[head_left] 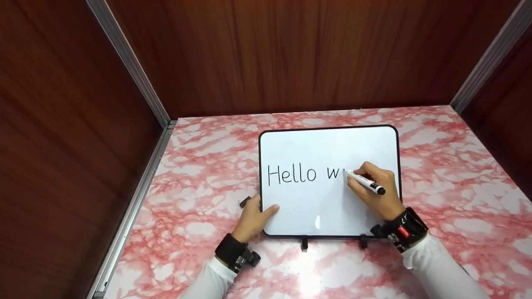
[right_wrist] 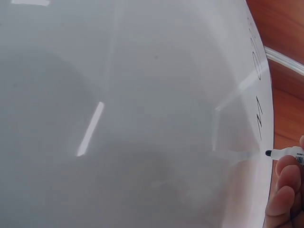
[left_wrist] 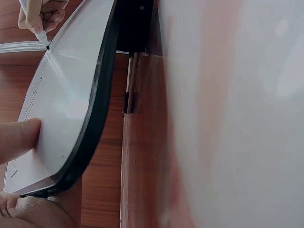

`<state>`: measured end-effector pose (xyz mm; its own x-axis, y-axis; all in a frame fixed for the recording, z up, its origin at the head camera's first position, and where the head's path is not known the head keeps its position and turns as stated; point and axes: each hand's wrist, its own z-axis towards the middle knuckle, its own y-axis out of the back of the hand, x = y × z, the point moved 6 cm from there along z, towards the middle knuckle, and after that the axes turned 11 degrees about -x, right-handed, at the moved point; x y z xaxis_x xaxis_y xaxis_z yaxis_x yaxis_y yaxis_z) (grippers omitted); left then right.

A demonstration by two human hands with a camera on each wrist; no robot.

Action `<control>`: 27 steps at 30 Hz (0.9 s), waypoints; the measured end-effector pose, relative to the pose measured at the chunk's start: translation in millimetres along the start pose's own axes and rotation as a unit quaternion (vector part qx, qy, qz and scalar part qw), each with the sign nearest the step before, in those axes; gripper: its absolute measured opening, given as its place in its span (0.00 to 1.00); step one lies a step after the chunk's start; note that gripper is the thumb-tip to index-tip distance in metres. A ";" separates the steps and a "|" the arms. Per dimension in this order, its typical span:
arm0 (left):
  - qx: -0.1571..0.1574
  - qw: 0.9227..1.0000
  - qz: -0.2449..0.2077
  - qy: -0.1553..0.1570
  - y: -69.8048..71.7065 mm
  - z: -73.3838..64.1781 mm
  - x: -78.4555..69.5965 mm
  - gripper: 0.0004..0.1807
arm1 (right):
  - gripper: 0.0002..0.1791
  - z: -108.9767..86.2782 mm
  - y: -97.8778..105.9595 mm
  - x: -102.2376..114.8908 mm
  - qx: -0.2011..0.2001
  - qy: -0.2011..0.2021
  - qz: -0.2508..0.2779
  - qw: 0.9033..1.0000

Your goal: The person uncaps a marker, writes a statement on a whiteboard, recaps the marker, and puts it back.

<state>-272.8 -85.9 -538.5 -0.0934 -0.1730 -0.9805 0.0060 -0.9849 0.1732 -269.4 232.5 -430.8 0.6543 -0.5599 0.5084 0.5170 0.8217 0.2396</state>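
A whiteboard [head_left: 307, 211] with a thin black frame carries the handwritten words "Hello w" in black. My right hand [head_left: 376, 193] pinches a white marker [head_left: 363, 181] with a black end. In the head view its tip is just right of the "w"; the right wrist view shows the dark tip [right_wrist: 269, 153] at or very near the surface, contact cannot be told. At the board's left edge, my left hand [head_left: 253, 218] grips the frame. The left wrist view shows its thumb [left_wrist: 21, 137] on the white face and other fingers around the edge.
Red-and-white marbled tabletop [head_left: 199, 228] surrounds the board. Small black feet [head_left: 304, 243] stick out along the board's lower edge, and a black piece [head_left: 245, 202] lies beside its left edge. Brown wood-grain panels [head_left: 291, 54] with metal corner strips [head_left: 133, 62] enclose the table.
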 end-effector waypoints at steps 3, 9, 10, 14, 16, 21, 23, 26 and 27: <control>0.001 1.000 -0.004 0.002 0.2 0.1 -0.2 0.22 | 0.11 -1.9 -0.8 0.1 0.004 0.002 -0.001 1.000; 0.003 1.000 -0.013 0.000 0.0 -0.3 -0.5 0.23 | 0.10 -1.5 -2.5 0.3 0.008 0.005 -0.003 1.000; 0.003 1.000 -0.011 -0.001 0.1 0.1 -0.1 0.22 | 0.10 -1.4 -2.8 0.1 0.010 0.005 -0.005 1.000; 0.002 1.000 0.002 -0.006 0.5 1.2 -1.0 0.21 | 0.09 -2.2 -3.2 -0.5 0.017 0.006 -0.010 1.000; 0.002 1.000 0.008 -0.008 0.6 1.7 -1.3 0.21 | 0.09 -3.2 -3.3 -0.6 0.021 0.007 -0.012 1.000; 0.002 1.000 0.007 -0.010 0.9 1.6 -1.7 0.21 | 0.09 -6.4 -3.8 -1.7 0.031 0.006 -0.016 0.999; 0.002 1.000 0.007 -0.011 1.1 1.3 -1.6 0.22 | 0.09 -7.8 -3.9 -1.9 0.034 0.005 -0.015 0.999; 0.001 1.000 0.007 -0.010 1.3 1.3 -0.9 0.22 | 0.10 -10.2 -3.5 -0.6 0.033 0.007 -0.009 0.999; 0.001 1.000 0.007 -0.010 1.2 1.3 -0.7 0.22 | 0.10 -10.9 -3.2 -0.2 0.033 0.008 -0.007 0.999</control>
<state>-274.0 -86.9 -537.5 -0.1134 -0.1856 -0.9761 0.0048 -0.9825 0.1863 -265.1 228.8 -440.7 0.6562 -0.5723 0.4917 0.4891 0.8189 0.3003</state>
